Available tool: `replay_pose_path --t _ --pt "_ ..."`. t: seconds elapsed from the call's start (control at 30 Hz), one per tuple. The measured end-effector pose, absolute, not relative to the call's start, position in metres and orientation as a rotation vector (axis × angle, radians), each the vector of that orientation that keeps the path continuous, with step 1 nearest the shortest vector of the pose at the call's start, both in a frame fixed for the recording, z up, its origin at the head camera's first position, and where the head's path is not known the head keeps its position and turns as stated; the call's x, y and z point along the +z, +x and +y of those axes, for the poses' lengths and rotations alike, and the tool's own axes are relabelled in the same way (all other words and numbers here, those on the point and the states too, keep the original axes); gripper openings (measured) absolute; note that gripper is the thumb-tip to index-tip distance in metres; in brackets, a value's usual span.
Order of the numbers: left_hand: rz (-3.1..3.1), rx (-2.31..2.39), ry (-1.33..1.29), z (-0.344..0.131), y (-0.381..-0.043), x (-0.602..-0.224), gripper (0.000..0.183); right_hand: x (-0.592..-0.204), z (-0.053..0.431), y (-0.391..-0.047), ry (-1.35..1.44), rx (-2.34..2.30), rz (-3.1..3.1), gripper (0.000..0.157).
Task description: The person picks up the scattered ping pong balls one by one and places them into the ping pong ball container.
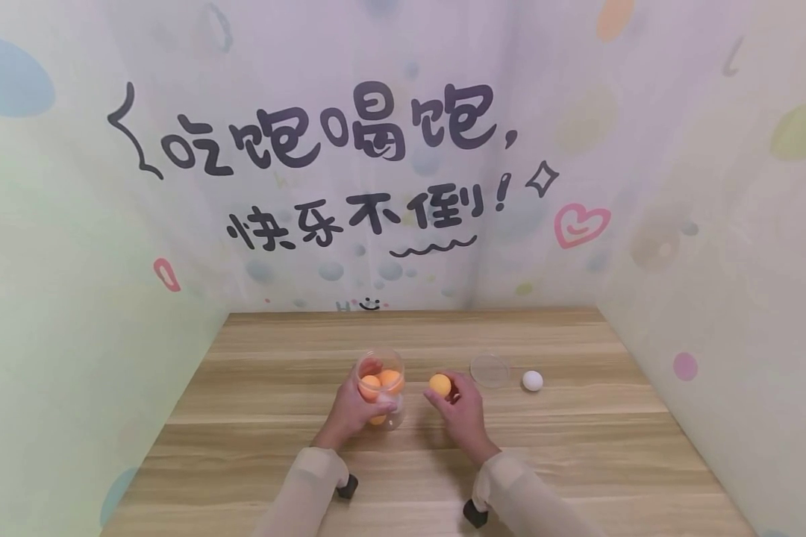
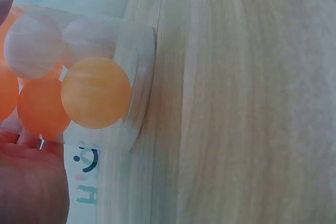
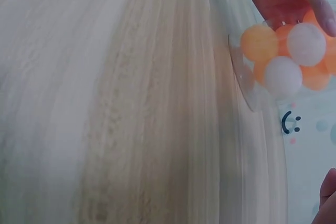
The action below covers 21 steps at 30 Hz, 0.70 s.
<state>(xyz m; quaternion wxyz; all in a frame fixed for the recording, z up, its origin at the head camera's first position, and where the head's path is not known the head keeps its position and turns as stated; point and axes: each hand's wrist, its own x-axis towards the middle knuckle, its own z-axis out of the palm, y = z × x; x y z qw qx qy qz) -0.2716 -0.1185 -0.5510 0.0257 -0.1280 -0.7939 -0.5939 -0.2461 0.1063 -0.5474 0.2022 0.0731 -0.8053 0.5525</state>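
Observation:
A clear plastic jar (image 1: pixel 396 421) with orange and white ping-pong balls inside stands over the table in front of me, its round mouth uppermost. My left hand (image 1: pixel 354 409) grips it from the left side, thumb across the front. Through the wall in the left wrist view show several balls, among them a light orange one (image 2: pixel 96 93) near the bottom. To the right of the jar, my right hand (image 1: pixel 466 412) pinches an orange ping-pong ball (image 1: pixel 439 385) between thumb and fingers. In the right wrist view only part of that hand (image 3: pixel 327 198) shows, the ball outside the picture.
Beyond the right hand lies a clear round lid (image 1: pixel 489 370) on the wooden table (image 1: pixel 275 350). A white ping-pong ball (image 1: pixel 532 381) sits just right of the lid. Printed curtain walls (image 1: pixel 416 276) close off the back and both sides.

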Motion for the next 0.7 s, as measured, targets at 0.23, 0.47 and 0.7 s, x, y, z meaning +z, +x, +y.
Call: replay_pose_path --t 0.23,0.47,0.7 --pt "-2.448 -1.835 -0.395 -0.117 -0.268 -0.544 0.093 -0.538 0.095 -0.245 0.214 1.570 -2.250 0.035" --pt "-2.429 -1.834 -0.455 -0.116 -0.256 -0.522 0.089 -0.535 0.090 -0.245 0.203 1.587 -2.271 0.044" --pt "-2.438 -1.797 -0.416 -0.117 -0.268 -0.546 0.092 -0.534 0.086 -0.244 0.212 1.602 -2.269 0.046"
